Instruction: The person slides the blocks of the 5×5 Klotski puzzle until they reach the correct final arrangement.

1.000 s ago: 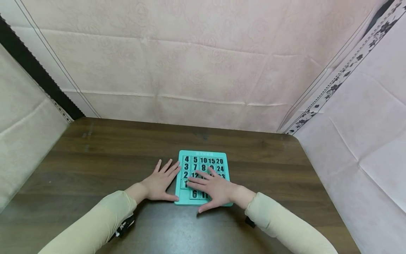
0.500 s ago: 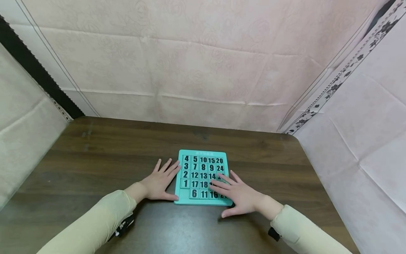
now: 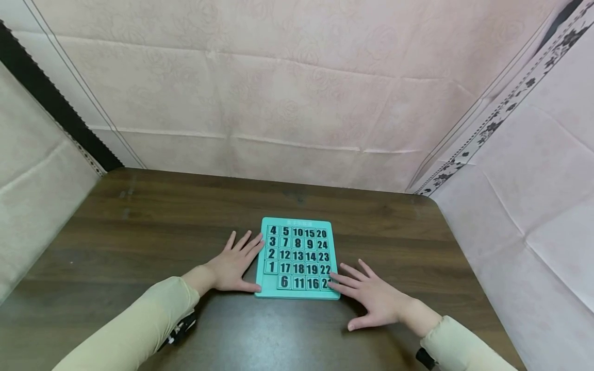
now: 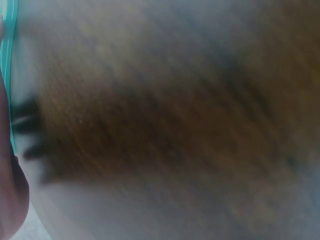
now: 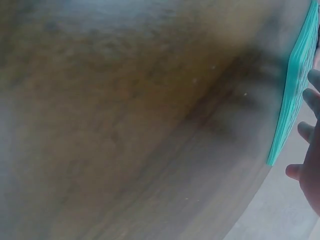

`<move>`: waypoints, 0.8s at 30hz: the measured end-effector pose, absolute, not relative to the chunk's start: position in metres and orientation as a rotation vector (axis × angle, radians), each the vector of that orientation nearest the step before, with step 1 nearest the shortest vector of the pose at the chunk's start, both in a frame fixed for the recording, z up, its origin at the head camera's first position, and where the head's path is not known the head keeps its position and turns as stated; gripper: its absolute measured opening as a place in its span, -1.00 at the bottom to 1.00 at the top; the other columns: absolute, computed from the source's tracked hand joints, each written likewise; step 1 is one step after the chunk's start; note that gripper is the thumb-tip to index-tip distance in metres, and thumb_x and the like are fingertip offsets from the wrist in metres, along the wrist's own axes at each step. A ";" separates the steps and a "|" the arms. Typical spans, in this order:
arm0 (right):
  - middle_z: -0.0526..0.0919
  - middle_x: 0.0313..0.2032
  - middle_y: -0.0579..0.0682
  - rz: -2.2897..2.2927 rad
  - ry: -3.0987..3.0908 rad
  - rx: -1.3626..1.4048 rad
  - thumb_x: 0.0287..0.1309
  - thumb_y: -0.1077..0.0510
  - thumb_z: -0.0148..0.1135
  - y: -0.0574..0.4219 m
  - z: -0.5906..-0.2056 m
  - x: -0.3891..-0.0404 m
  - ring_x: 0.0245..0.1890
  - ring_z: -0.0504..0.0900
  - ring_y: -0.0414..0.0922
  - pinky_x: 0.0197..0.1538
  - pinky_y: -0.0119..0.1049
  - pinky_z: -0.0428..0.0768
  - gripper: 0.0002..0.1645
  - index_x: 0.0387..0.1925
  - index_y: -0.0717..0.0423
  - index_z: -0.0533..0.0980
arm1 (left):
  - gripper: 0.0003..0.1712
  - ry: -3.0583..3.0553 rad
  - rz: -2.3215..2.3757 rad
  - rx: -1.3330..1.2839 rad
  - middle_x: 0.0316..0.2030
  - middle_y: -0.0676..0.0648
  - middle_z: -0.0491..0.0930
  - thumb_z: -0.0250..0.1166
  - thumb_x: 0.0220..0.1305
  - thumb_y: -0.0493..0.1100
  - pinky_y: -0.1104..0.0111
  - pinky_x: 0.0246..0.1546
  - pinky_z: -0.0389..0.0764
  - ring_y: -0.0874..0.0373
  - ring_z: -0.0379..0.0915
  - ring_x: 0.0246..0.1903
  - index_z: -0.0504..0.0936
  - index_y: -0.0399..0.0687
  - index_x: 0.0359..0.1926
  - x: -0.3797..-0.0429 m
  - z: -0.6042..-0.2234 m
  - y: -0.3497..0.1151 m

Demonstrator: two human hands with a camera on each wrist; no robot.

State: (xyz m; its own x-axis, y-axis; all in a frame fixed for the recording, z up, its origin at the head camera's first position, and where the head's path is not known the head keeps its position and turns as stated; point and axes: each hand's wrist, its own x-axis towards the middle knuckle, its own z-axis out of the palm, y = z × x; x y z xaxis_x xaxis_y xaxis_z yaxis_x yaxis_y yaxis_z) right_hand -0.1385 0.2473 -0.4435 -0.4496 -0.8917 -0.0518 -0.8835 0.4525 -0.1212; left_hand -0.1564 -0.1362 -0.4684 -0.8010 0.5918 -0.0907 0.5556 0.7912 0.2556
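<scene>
A turquoise number slide puzzle (image 3: pixel 297 294) lies flat on the table, its numbered tiles facing up. Its bottom left cell holds no tile. My left hand (image 3: pixel 232 269) lies along the puzzle's left edge with fingers spread, the thumb at the lower corner. On the other side, my right hand (image 3: pixel 377 300) has spread, straight fingers, and its fingertips overlap the lower right edge by the tile marked 21. The right wrist view shows the puzzle's side (image 5: pixel 292 85) beside my right fingers (image 5: pixel 306 131). Only a strip of the puzzle (image 4: pixel 7 55) shows in the left wrist view.
The dark wooden table (image 3: pixel 185 206) carries the puzzle near its middle. A pale patterned cloth (image 3: pixel 287 103) hangs behind the table, with more cloth (image 3: pixel 524 206) along the right side and the left. Black devices (image 3: pixel 424 356) are strapped under the wrists.
My right hand has moved right and toward me, off the middle of the puzzle to its lower right edge, uncovering the tiles. The left hand and the puzzle have stayed in place.
</scene>
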 end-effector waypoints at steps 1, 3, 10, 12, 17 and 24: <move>0.20 0.40 -0.05 -0.100 2.587 -1.596 -0.02 -0.42 0.17 0.248 -0.444 -0.138 0.38 0.15 0.17 0.25 0.23 -0.08 0.02 0.40 -0.09 0.15 | 0.24 2.814 0.322 0.906 0.48 -0.15 -0.16 0.05 -0.01 0.58 -0.24 0.31 -0.28 -0.22 -0.30 0.44 -0.06 -0.12 0.46 -0.157 -0.468 -0.136; 0.21 0.39 -0.06 -0.071 2.594 -1.615 -0.03 -0.43 0.17 0.249 -0.445 -0.137 0.38 0.16 0.17 0.24 0.21 -0.10 0.02 0.40 -0.10 0.16 | 0.24 2.813 0.315 0.905 0.48 -0.15 -0.16 0.04 -0.01 0.58 -0.24 0.31 -0.29 -0.22 -0.31 0.45 -0.06 -0.12 0.46 -0.157 -0.469 -0.136; 0.23 0.39 -0.08 -0.030 2.605 -1.648 -0.06 -0.46 0.16 0.248 -0.447 -0.136 0.37 0.18 0.17 0.23 0.23 -0.06 0.05 0.39 -0.09 0.17 | 0.25 2.818 0.304 0.904 0.48 -0.14 -0.17 0.03 -0.01 0.59 -0.24 0.31 -0.30 -0.21 -0.31 0.45 -0.06 -0.12 0.46 -0.157 -0.472 -0.137; 0.22 0.39 -0.08 -0.021 2.604 -1.649 -0.05 -0.48 0.14 0.248 -0.448 -0.135 0.37 0.18 0.16 0.23 0.23 -0.05 0.05 0.39 -0.09 0.16 | 0.25 2.816 0.307 0.905 0.48 -0.14 -0.17 0.03 -0.01 0.59 -0.24 0.31 -0.31 -0.21 -0.32 0.45 -0.07 -0.12 0.46 -0.157 -0.472 -0.137; 0.20 0.40 -0.07 -0.039 2.590 -1.622 -0.02 -0.49 0.09 0.246 -0.447 -0.136 0.39 0.14 0.15 0.24 0.24 -0.07 0.04 0.40 -0.09 0.15 | 0.25 2.816 0.314 0.904 0.48 -0.14 -0.18 0.04 -0.01 0.59 -0.23 0.31 -0.32 -0.21 -0.33 0.45 -0.08 -0.12 0.46 -0.157 -0.473 -0.137; 0.20 0.40 -0.06 -0.077 2.561 -1.599 -0.01 -0.46 0.11 0.240 -0.444 -0.137 0.40 0.11 0.14 0.26 0.26 -0.07 0.03 0.41 -0.08 0.14 | 0.24 2.828 0.310 0.916 0.48 -0.15 -0.15 0.05 -0.01 0.58 -0.25 0.30 -0.31 -0.22 -0.31 0.45 -0.05 -0.13 0.46 -0.158 -0.472 -0.137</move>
